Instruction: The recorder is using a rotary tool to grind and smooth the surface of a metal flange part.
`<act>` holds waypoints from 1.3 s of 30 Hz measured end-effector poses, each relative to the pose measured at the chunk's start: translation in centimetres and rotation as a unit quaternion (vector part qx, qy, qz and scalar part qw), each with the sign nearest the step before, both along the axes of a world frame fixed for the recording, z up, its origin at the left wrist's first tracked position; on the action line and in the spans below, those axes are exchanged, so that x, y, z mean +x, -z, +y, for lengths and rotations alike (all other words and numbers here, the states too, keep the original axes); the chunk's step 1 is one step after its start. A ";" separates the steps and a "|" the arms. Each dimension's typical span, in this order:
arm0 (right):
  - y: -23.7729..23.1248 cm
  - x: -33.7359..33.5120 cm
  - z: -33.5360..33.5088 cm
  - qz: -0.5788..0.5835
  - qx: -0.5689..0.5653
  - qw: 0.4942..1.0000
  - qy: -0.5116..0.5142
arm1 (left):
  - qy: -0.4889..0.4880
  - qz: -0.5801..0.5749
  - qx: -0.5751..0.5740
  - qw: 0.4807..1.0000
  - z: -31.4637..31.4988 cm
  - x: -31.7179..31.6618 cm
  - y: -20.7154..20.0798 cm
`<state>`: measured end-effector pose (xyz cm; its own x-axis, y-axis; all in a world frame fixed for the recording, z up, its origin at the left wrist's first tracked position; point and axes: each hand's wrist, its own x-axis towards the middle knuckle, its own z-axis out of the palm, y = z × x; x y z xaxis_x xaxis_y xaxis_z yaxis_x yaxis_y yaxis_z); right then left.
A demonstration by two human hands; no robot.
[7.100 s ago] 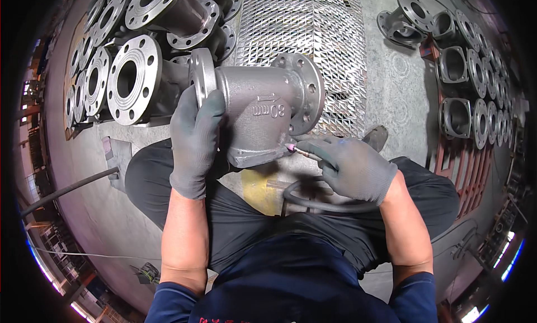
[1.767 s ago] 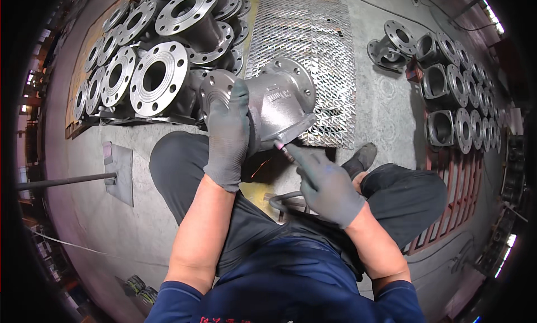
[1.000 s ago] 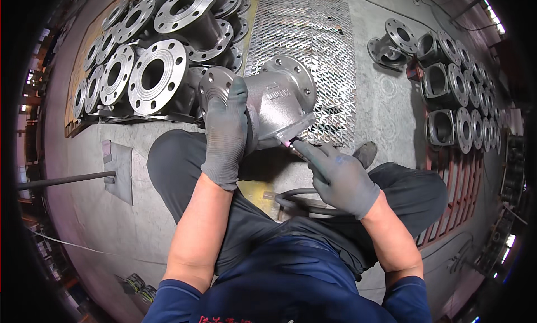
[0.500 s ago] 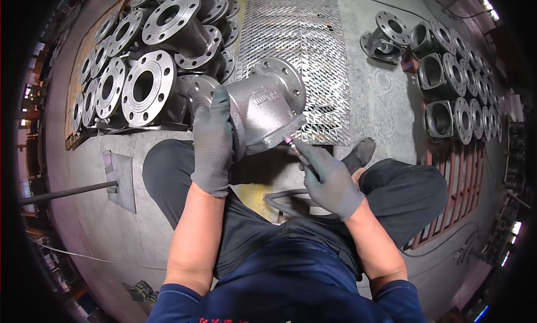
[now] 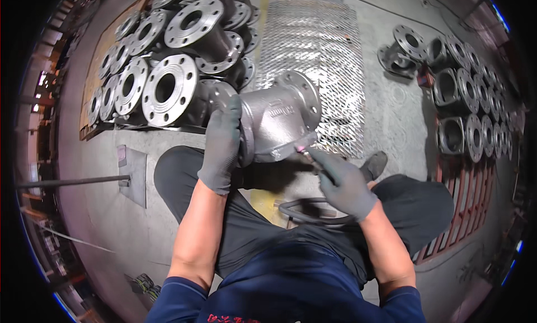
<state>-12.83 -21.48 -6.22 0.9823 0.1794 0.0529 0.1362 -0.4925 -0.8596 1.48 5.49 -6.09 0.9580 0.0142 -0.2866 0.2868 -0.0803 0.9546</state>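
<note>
In front of me a grey cast valve body (image 5: 274, 119) with round drilled flanges lies tilted over the near end of a metal mesh sheet (image 5: 341, 71). My left hand (image 5: 221, 149), in a grey glove, grips its left flange, thumb upward. Gloved as well, my right hand (image 5: 348, 186) is closed around a slim pencil-shaped grinder (image 5: 311, 158). Its pink tip sits at the rim of the body's near opening; whether it touches is hard to tell. Below the right hand loops a dark hose (image 5: 305, 217).
Several flanged bodies (image 5: 168, 91) are stacked at the left on a wooden board. More castings (image 5: 450, 135) stand in rows at the right above a red slatted rack (image 5: 458, 211). A plate with a long rod (image 5: 131, 180) lies left of my knee.
The whole view has shifted, so everything appears further right and lower. Both hands keep their grips, and the grinder tip stays by the same rim.
</note>
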 end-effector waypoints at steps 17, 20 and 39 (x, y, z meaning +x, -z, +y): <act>-5.1 15.6 3.3 -0.063 -0.030 0.976 -0.204 | 0.044 0.126 -0.139 0.981 2.8 3.6 -2.0; -4.7 16.0 3.9 -0.063 -0.027 0.975 -0.212 | 0.078 0.131 -0.120 0.981 3.2 3.5 -2.6; -4.8 14.0 4.7 -0.066 -0.042 0.967 -0.241 | 0.062 0.051 -0.016 0.997 2.5 2.8 -2.5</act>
<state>1.17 -16.80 -1.38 0.7695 0.6236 0.1379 0.4733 -0.4118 -0.7787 4.30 7.95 -3.54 0.9179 -0.1125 -0.3806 0.3720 -0.0904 0.9238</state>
